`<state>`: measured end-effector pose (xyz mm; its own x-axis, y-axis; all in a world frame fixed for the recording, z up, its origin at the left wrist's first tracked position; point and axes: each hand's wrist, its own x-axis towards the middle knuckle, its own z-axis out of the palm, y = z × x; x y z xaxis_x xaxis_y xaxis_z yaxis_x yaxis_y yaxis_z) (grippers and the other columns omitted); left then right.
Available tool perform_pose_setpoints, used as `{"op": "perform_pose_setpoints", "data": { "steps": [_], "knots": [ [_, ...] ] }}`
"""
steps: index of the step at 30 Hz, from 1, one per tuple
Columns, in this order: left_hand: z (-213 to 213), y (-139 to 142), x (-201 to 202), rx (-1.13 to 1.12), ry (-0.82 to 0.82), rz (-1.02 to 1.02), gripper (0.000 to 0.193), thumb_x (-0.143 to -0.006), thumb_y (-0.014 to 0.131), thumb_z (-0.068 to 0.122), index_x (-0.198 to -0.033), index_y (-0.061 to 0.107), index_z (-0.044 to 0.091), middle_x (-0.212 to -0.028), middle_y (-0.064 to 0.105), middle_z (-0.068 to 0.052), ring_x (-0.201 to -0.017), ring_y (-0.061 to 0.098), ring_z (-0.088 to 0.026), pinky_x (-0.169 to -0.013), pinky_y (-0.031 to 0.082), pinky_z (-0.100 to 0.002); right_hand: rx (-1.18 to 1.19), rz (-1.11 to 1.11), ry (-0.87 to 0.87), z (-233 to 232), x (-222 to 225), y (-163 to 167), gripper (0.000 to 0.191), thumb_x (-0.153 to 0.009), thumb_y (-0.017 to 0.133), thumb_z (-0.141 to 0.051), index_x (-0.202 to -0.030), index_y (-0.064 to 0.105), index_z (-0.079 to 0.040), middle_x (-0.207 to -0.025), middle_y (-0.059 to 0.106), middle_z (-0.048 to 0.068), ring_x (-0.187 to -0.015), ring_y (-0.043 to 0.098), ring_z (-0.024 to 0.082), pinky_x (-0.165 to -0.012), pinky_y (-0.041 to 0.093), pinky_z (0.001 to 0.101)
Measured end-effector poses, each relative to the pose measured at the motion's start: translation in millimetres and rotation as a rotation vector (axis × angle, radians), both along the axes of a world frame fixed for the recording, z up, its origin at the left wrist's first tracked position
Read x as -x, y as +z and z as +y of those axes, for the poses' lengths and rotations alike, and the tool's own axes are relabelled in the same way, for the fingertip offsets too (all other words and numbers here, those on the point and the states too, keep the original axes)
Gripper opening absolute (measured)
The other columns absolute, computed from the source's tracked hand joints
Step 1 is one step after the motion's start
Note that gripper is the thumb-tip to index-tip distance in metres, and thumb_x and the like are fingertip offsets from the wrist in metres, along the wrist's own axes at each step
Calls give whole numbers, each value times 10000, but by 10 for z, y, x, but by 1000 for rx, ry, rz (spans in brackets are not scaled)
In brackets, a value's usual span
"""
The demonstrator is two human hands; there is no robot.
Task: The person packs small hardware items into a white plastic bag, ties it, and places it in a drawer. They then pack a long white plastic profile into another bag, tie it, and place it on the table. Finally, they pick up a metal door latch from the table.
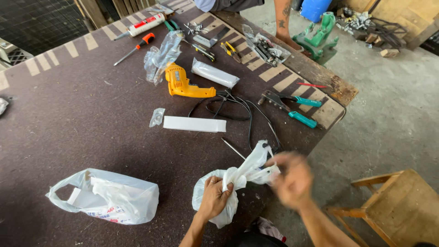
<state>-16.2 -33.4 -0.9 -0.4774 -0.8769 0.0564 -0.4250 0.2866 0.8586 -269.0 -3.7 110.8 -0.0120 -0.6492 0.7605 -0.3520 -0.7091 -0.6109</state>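
Note:
My left hand [214, 196] grips the bunched body of a white plastic bag [228, 180] near the table's front edge. My right hand [292, 179], blurred by motion, holds the bag's twisted handles on the right side. The bag rests on the dark brown table [73, 114]. A thin metal rod [234, 148] lies just beyond the bag.
A second white plastic bag [107, 196] lies at the left front. Mid-table lie a white flat box [194, 124], a yellow corded drill [183, 83], a teal-handled rivet tool [290, 107], screwdrivers, pliers and small packets. Another person's arm [283, 20] stands at the far edge. A wooden stool [398, 206] is at right.

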Motion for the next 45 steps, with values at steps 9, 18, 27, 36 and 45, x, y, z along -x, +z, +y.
{"op": "perform_pose_setpoints", "data": {
  "steps": [9,18,27,36,45],
  "knots": [
    [-67,-65,-182,-63,-107,26,374,-875,758,367,-1082,732,57,-1193,646,-141,-1290,434,-350,-1146,240,-518,-1076,853,439,-383,-467,-360,544,-926,691,-203,-1434,497,-185,-965,720,71,-900,665,318,-862,513,477],
    [-25,-70,-123,371,-104,90,441,-765,811,126,-1187,701,62,-1249,659,-181,-1233,553,-368,-1090,360,-506,-1217,-103,883,-498,-321,-520,871,-957,712,-268,-1569,136,-38,-1408,511,162,-1268,466,265,-1065,363,430],
    [-48,150,5,-142,32,-226,303,-841,800,301,-1053,713,102,-964,723,-132,-932,698,-307,-936,540,-412,-769,1059,233,-365,-456,-448,1237,-713,875,-362,-1586,55,-50,-1185,673,208,-1086,639,401,-945,462,509],
    [134,17,-174,437,109,17,347,-726,817,194,-1052,726,119,-1178,669,-106,-1181,564,-349,-1040,358,-507,-1204,498,702,-108,202,-627,250,-943,716,-258,-874,747,-20,-878,723,153,-862,696,276,-798,531,406],
    [219,157,-133,248,-4,5,377,-891,697,151,-1261,679,83,-1289,661,-101,-1376,450,-379,-1169,196,-619,-295,589,558,-301,-474,-290,684,-820,750,-365,-1372,540,-21,-1318,584,168,-1180,540,375,-983,357,522]
  ]
}}
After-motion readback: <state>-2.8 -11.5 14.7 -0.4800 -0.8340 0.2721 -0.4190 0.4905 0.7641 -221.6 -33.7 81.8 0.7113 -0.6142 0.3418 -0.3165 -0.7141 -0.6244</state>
